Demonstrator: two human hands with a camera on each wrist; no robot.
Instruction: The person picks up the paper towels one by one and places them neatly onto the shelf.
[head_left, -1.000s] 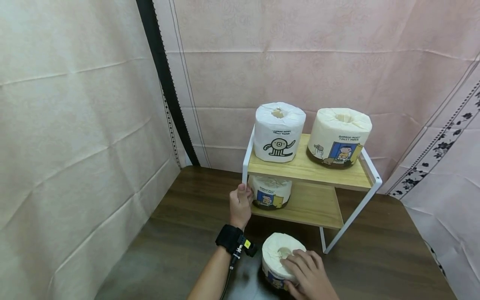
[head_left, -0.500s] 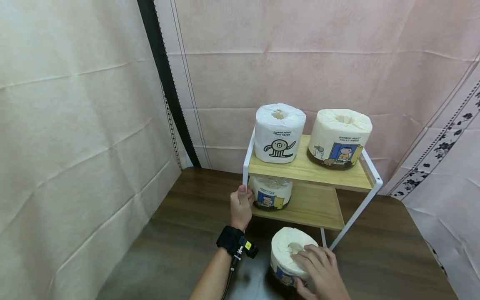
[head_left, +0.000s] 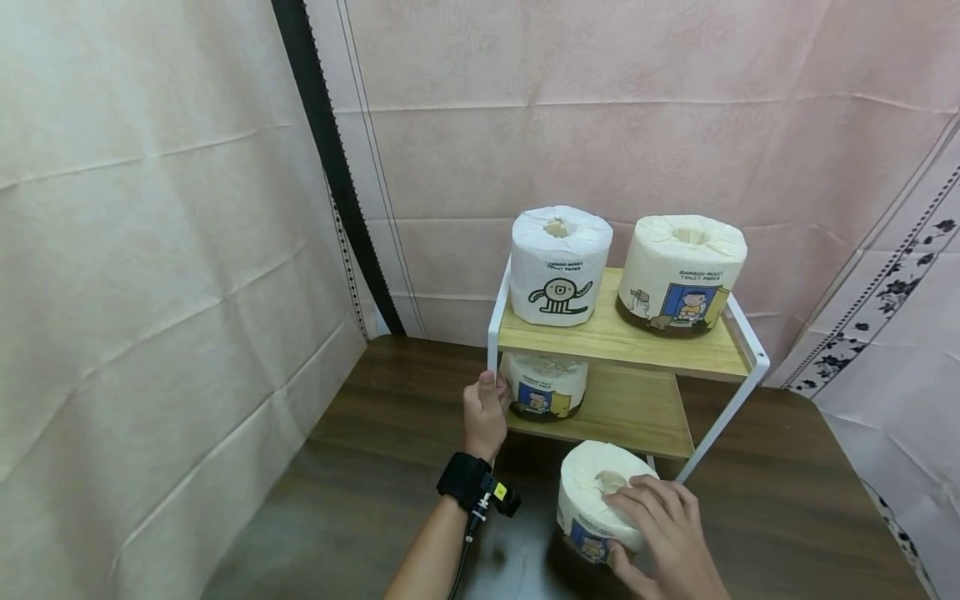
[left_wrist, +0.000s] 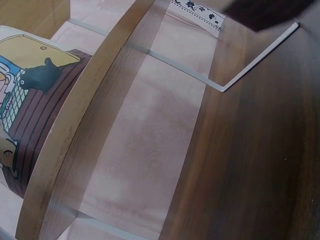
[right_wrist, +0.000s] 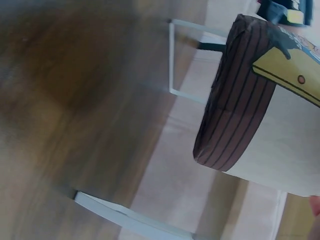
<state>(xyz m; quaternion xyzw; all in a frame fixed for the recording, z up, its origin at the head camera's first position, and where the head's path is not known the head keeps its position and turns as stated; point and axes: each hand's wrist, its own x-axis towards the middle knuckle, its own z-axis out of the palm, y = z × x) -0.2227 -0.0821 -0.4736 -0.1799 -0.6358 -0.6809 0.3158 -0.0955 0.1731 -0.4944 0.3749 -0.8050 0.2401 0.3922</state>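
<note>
In the head view my right hand (head_left: 667, 529) grips a wrapped toilet paper roll (head_left: 596, 500), fingers at the core hole and thumb on the printed side. The right wrist view shows that roll's brown striped base (right_wrist: 235, 100) held above the table. My left hand (head_left: 486, 412) holds the white left post of a two-tier shelf (head_left: 622, 346). Just right of that hand, a printed roll (head_left: 546, 387) stands on the lower tier. On the upper tier a white roll (head_left: 559, 279) stands left and a cream roll (head_left: 678, 287) right.
The shelf stands on a dark wooden table (head_left: 360, 483), its white metal legs (left_wrist: 260, 57) reaching down to the top. Right of the lower roll, bare board (head_left: 637, 404) shows. Pale pink cloth (head_left: 637, 150) hangs behind, and another cloth (head_left: 165, 292) hangs at the left.
My right hand has carried the toilet paper roll to the right and up toward the shelf in the head view. The left hand stays on the shelf post.
</note>
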